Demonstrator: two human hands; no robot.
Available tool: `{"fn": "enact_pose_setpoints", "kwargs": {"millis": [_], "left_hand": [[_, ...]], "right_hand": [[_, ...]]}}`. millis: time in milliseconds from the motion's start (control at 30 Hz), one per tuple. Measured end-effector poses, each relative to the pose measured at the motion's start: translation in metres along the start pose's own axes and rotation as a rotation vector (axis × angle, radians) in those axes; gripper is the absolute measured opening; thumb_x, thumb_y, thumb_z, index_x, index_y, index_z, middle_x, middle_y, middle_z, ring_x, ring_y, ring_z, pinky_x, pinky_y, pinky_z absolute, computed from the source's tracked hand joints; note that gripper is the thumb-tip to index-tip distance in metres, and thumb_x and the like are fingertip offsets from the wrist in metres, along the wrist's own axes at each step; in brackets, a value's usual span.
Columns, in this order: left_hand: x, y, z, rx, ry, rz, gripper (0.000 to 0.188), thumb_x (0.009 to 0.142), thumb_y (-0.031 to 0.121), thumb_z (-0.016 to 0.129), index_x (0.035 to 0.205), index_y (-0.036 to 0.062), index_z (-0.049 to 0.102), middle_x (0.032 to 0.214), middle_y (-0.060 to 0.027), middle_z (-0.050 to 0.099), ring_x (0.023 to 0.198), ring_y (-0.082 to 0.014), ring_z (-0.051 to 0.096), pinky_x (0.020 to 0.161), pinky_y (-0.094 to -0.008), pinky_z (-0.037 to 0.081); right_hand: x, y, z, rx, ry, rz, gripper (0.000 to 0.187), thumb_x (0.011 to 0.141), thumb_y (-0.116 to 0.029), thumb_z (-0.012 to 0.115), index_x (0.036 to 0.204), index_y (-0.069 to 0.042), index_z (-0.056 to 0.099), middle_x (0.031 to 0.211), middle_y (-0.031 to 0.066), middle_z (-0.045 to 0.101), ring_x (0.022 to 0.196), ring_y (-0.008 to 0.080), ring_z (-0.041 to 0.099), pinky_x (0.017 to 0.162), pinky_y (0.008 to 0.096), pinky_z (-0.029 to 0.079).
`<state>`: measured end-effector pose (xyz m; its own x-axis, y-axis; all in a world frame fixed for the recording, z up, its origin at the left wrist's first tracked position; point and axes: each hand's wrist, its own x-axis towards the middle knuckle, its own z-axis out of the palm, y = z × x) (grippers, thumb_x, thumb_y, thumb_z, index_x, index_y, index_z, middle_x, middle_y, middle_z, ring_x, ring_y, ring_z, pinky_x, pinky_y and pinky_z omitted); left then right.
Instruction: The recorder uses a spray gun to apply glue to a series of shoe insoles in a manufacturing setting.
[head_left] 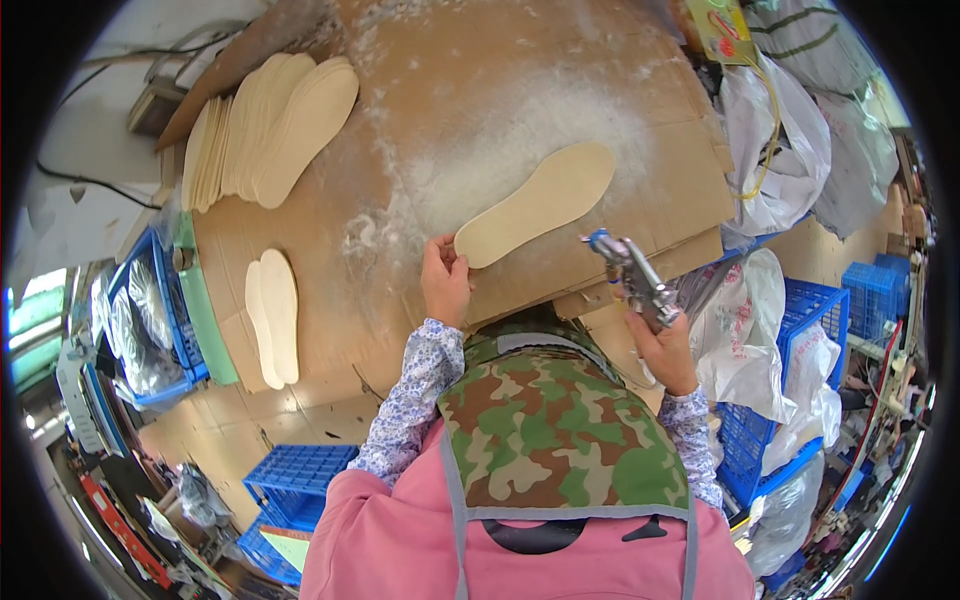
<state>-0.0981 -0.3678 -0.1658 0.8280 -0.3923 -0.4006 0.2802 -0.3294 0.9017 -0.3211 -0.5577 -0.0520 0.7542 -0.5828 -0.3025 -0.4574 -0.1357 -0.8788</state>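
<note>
My left hand (447,283) pinches the heel end of a cream insole (540,203) between thumb and fingers. The insole slants over the cardboard, its wider toe end pointing up and to the right. In my right hand (662,350) is a metal spray gun (638,279), my fingers wrapped round its handle. Its blue-tipped nozzle points up and left, a short way from the insole's lower edge and apart from it. A fanned stack of insoles (305,130) lies at the far left of the cardboard. Two more insoles (273,318) overlap at the near left.
The cardboard sheet (330,240) on the table carries whitish overspray around the insole. Blue plastic crates (745,450) with white plastic bags (745,320) stand at the right. Other blue crates (300,475) are at the lower left. A yellow hose (773,130) hangs at the upper right.
</note>
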Motion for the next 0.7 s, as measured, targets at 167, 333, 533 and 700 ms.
{"fn": "enact_pose_setpoints", "kwargs": {"millis": [167, 333, 533, 700], "left_hand": [[-0.003, -0.006, -0.008, -0.075, 0.076, -0.039, 0.036, 0.088, -0.001, 0.048, 0.123, -0.0014, 0.036, 0.102, -0.013, 0.055, 0.068, -0.013, 0.059, 0.048, -0.0212, 0.047], [-0.006, -0.016, -0.012, -0.182, 0.1, -0.098, 0.036, 0.086, -0.002, 0.047, 0.122, -0.0002, 0.037, 0.101, -0.0135, 0.058, 0.066, -0.0135, 0.058, 0.048, -0.0244, 0.048], [-0.005, -0.02, -0.014, -0.19, 0.076, -0.076, 0.037, 0.086, -0.001, 0.046, 0.122, -0.0001, 0.038, 0.102, -0.0131, 0.058, 0.067, -0.0131, 0.058, 0.049, -0.0239, 0.047], [-0.006, -0.009, -0.012, -0.203, 0.041, -0.125, 0.039, 0.086, -0.003, 0.047, 0.124, -0.0001, 0.042, 0.103, -0.0113, 0.056, 0.066, -0.01, 0.055, 0.048, -0.0201, 0.045]], "right_hand": [[0.022, -0.033, 0.05, -0.161, -0.209, -0.296, 0.037, 0.082, -0.001, 0.06, 0.118, 0.001, 0.052, 0.101, 0.018, 0.06, 0.091, 0.0341, 0.059, 0.08, 0.0352, 0.047], [0.027, -0.042, 0.073, -0.21, -0.325, -0.255, 0.028, 0.086, -0.007, 0.06, 0.113, -0.001, 0.053, 0.095, 0.015, 0.061, 0.087, 0.0297, 0.062, 0.076, 0.0337, 0.048], [0.037, -0.041, 0.08, -0.292, -0.295, -0.284, 0.025, 0.086, -0.007, 0.06, 0.11, -0.001, 0.053, 0.091, 0.0177, 0.061, 0.082, 0.0334, 0.061, 0.073, 0.0351, 0.048], [0.045, -0.039, 0.069, -0.32, -0.252, -0.242, 0.032, 0.082, -0.002, 0.06, 0.112, 0.0, 0.051, 0.095, 0.0217, 0.059, 0.086, 0.0393, 0.058, 0.074, 0.0388, 0.048]]}}
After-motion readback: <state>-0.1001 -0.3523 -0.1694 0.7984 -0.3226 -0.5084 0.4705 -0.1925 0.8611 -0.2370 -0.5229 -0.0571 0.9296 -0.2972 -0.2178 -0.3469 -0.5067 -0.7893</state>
